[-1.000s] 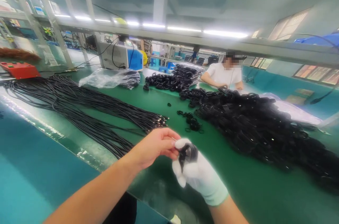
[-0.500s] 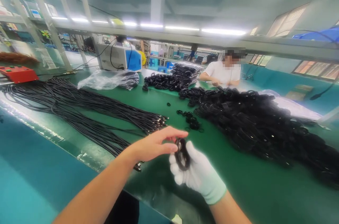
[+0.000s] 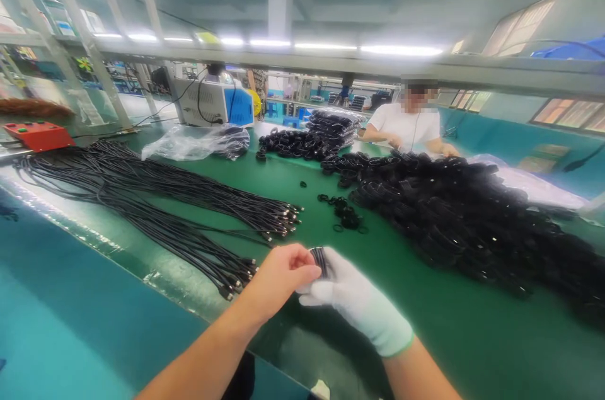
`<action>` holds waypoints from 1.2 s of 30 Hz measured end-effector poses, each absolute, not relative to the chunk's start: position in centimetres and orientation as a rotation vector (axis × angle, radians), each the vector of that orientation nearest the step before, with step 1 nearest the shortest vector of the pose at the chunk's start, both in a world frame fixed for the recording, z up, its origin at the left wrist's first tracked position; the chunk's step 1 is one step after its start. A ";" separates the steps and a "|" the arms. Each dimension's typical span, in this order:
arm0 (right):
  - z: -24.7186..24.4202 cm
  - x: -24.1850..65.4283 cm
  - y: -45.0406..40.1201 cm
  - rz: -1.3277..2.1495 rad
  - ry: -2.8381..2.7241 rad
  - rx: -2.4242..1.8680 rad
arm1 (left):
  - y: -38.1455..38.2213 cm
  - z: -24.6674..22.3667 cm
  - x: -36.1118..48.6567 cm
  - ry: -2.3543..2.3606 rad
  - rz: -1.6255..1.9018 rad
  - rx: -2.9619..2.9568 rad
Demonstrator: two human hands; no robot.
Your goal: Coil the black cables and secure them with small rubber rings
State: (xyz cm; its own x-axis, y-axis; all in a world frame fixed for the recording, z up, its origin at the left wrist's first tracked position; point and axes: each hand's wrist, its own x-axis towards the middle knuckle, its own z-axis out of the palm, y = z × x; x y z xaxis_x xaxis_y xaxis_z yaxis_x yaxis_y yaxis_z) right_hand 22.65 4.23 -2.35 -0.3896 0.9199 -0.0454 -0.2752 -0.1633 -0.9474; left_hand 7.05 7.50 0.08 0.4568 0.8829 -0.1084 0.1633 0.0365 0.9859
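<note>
A small coiled black cable (image 3: 319, 259) is held between my two hands, above the near edge of the green table (image 3: 397, 337). My right hand (image 3: 347, 296), in a white glove, is closed around the coil from the right. My left hand (image 3: 289, 277) is bare, its fingers curled and its thumb pressed against the coil's left side. Part of the coil is hidden by both hands. Just beyond them lies a little cluster of small black rings (image 3: 348, 218).
Long straight black cables (image 3: 155, 182) lie to the left, their metal plugs towards me. A large heap of coiled black cables (image 3: 439, 217) covers the right. Further back are a plastic bag (image 3: 177, 143), a red control box (image 3: 40, 135), a white-and-blue machine (image 3: 208, 102) and a co-worker (image 3: 404, 126).
My left fingers have curled in onto the coil, where they were stretched out before. The coil has turned edge-on, and my right hand has rotated with it. The co-worker's arms have spread.
</note>
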 end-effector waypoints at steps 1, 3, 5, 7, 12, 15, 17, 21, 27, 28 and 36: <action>-2.3 22.5 4.3 1.650 -1.224 -0.860 | 7.2 -0.2 7.2 0.972 0.727 1.381; -2.4 22.4 4.3 1.573 -1.277 -0.894 | 6.9 -0.7 7.5 0.948 0.751 1.274; -2.6 22.5 4.1 1.606 -1.259 -0.908 | 6.9 -1.3 7.6 0.878 0.763 1.205; -2.9 22.6 3.9 1.721 -1.160 -0.875 | 6.9 -1.8 7.5 0.805 0.768 1.157; -3.4 22.3 3.7 1.765 -1.020 -0.901 | 7.0 -2.3 7.5 0.856 0.810 1.140; -3.5 22.2 3.8 1.781 -1.014 -0.880 | 7.0 -2.3 7.5 0.853 0.808 1.140; -3.3 22.3 3.8 1.838 -1.002 -0.831 | 7.0 -2.2 7.5 0.818 0.791 1.143; -3.2 22.2 3.8 1.848 -1.007 -0.842 | 6.7 -2.4 7.4 0.867 0.808 1.166; -3.1 21.8 3.6 1.795 -1.026 -0.871 | 6.6 -3.2 7.0 0.821 0.828 1.119; -3.2 21.8 3.6 1.808 -1.020 -0.860 | 6.7 -3.4 6.9 0.801 0.816 1.098; -3.9 21.7 3.7 1.858 -0.957 -0.875 | 6.9 -3.5 6.2 0.908 0.773 1.277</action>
